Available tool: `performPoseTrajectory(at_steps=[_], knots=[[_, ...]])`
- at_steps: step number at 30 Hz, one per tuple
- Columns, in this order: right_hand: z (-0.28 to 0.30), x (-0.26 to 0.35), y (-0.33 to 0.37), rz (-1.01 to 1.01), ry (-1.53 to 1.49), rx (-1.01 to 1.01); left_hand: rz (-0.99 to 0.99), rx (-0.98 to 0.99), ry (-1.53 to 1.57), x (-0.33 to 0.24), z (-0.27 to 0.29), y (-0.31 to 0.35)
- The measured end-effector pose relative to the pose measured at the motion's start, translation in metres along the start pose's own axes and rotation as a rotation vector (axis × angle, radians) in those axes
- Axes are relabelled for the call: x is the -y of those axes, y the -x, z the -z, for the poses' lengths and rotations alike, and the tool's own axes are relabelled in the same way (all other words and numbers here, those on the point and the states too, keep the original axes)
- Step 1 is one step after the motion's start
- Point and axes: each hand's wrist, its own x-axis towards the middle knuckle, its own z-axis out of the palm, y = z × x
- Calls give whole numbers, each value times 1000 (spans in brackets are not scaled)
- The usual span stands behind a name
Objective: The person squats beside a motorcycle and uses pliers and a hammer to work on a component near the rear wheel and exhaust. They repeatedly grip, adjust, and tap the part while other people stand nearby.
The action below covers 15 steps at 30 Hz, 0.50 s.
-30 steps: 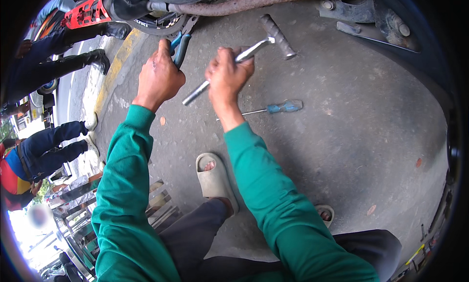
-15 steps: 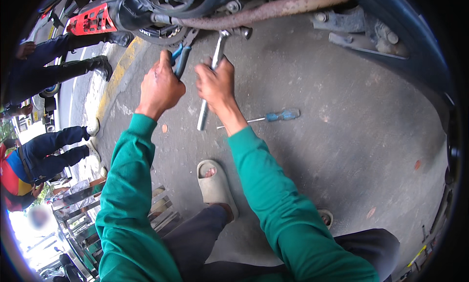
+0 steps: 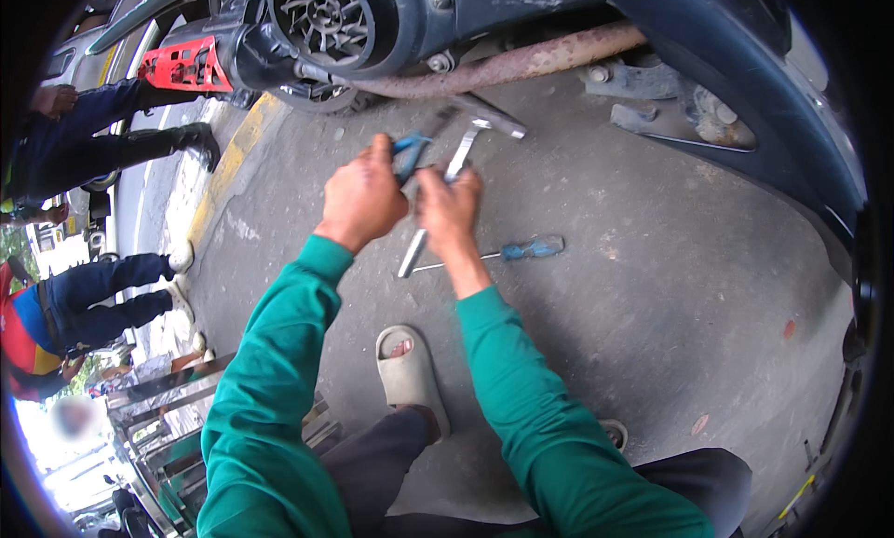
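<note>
My left hand (image 3: 363, 201) is closed round the blue handles of a pair of pliers (image 3: 408, 156). Their dark jaws are blurred and reach up to the head of a socket wrench; whether they grip it, I cannot tell. My right hand (image 3: 449, 207) is wrapped round the chrome shaft of that socket wrench (image 3: 463, 151). A dark cylindrical piece (image 3: 503, 121) lies crosswise at its head. Both hands are close together over the pavement, below the motorcycle. On the ground beyond my right wrist lies a screwdriver (image 3: 533, 248) with a translucent blue handle.
Above stretches a motorcycle (image 3: 484, 16) with a rusty exhaust pipe (image 3: 521, 69) and a red perforated cover (image 3: 186, 65). People in dark trousers (image 3: 140, 147) stand at the left by a yellow kerb line (image 3: 228, 161). A slatted metal bench (image 3: 168, 389) is at lower left.
Both hands have come down and to the right, away from the exhaust pipe, carrying the pliers and socket wrench. The pliers have moved nearer the wrench head. More of the motorcycle shows.
</note>
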Motion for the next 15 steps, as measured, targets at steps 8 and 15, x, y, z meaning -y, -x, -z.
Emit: performPoseTrajectory(at_steps=[8,15], knots=[[71,16,38,-91,165,-112,-2,263,174,26,-32,39],[129,45,49,141,1342,-20,371,590,652,63,8,68]])
